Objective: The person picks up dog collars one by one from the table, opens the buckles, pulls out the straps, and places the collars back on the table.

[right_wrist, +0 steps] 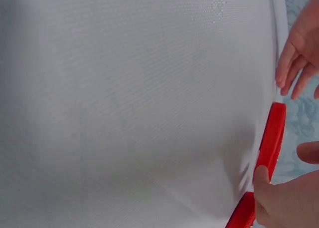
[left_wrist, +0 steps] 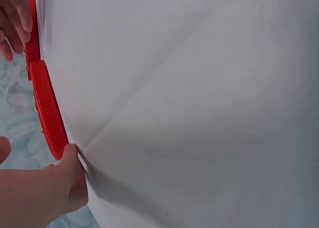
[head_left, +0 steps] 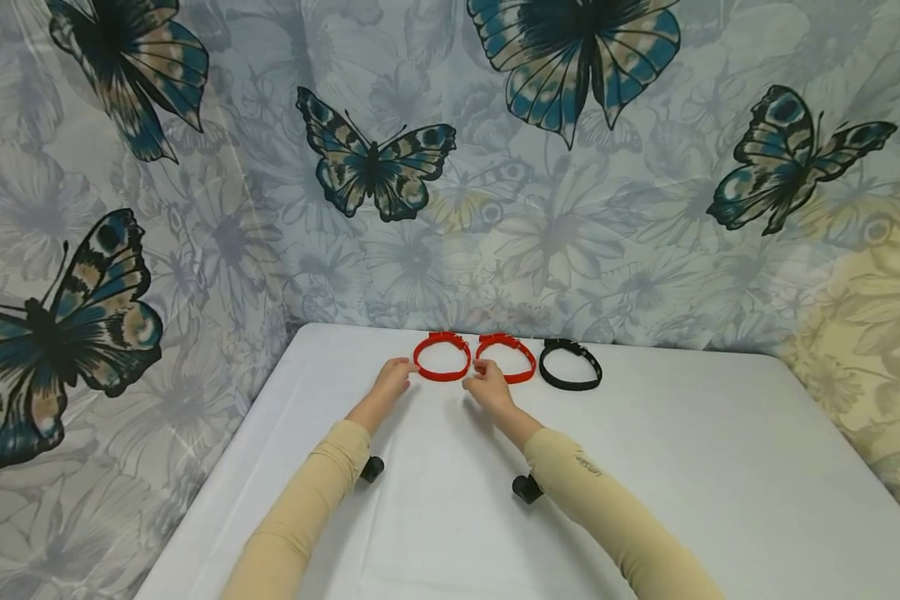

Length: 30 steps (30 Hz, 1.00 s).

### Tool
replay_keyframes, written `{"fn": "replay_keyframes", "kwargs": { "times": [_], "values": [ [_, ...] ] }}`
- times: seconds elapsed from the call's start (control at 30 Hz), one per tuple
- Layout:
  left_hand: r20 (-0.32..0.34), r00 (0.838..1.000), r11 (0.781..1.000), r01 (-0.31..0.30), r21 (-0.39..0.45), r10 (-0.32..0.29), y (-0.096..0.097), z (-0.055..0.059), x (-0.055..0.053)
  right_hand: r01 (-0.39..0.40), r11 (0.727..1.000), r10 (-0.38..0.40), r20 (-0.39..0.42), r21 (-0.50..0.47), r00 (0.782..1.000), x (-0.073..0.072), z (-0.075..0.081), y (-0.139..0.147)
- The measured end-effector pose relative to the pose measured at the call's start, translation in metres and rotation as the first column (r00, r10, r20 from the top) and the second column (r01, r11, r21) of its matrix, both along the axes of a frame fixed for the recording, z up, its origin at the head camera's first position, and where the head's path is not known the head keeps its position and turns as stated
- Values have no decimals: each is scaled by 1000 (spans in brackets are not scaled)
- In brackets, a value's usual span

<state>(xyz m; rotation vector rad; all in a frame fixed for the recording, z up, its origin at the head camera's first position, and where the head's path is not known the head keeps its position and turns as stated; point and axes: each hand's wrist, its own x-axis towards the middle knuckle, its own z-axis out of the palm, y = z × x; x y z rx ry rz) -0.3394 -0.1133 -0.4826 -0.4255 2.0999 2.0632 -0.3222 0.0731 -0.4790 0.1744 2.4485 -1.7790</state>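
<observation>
Near to far: on the white worktop (head_left: 442,525), your left hand (head_left: 393,381) and right hand (head_left: 491,387) flank the left red loop (head_left: 441,377), fingers loosely extended and slightly parted, with no pinch evident; thumb contact cannot be told. This loop lies by the far edge, toward the far left corner; the second red loop (head_left: 521,377) and black loop (head_left: 574,385) sit rightward. Ideally, you press lightly and evenly from both sides, preserving its round shape.
</observation>
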Motion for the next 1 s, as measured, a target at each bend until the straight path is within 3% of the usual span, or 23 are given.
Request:
{"fn": "replay_keyframes", "kwargs": {
  "times": [0.3, 0.53, 0.87, 1.0],
  "values": [
    [-45, 999, 999, 2, -44, -4, 1, -6, -8, -41, 999, 41, 35, 1, 999, -3, -6, -11],
    [-32, 996, 989, 73, -125, -78, 6, -10, -11, -47, 999, 47, 7, 27, 999, -1, -5, -16],
    [-50, 996, 987, -83, -141, 76, 9, -8, -4, 44, 999, -45, -45, -6, 998, 0, -9, -18],
    [-39, 994, 985, -107, -133, 102, 10, -5, 3, 74, 997, -75, -52, -10, 996, 1, -10, -16]
  ]
}}
